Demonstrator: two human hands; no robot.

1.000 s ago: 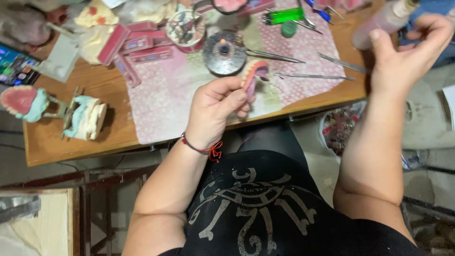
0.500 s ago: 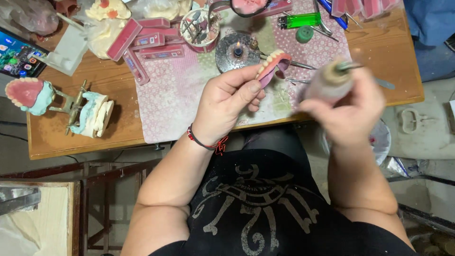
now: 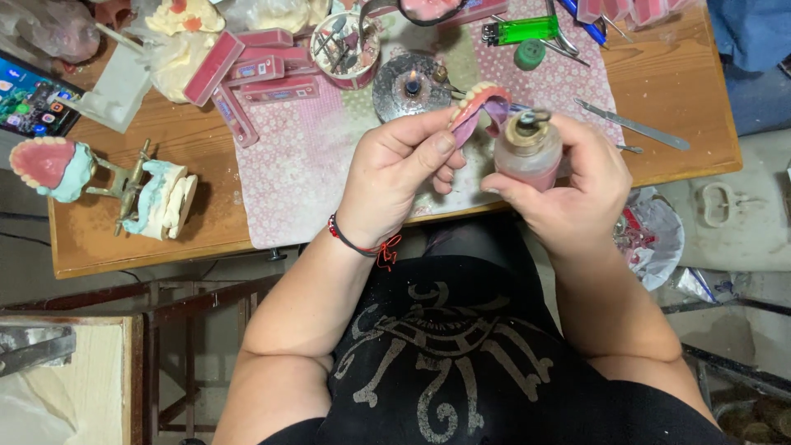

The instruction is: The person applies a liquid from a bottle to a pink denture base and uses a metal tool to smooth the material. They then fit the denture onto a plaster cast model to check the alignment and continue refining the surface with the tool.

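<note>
My left hand [image 3: 394,177] pinches a denture [image 3: 480,107] between thumb and fingertips, teeth row arched upward, pink base toward my palm. It sits above the near desk [image 3: 671,91] edge, just in front of the small burner [image 3: 409,85], whose flame is lit. My right hand [image 3: 568,185] is wrapped around a small bottle [image 3: 527,152] of pinkish contents, fingers closed round its body, its capped neck up and nearly touching the denture.

Under both hands: patterned pink cloth [image 3: 305,165]. Behind the burner, a round tub [image 3: 346,49] of burs and tools. Left of it, pink wax boxes [image 3: 251,70]. Far left, an articulator [image 3: 136,189] with a mounted pink denture model; a phone [image 3: 33,99] at the desk's corner. Right side: green lighter [image 3: 519,31], metal instrument [image 3: 630,125] lying on bare wood. Red cord bracelet [image 3: 362,243] on my left wrist.
</note>
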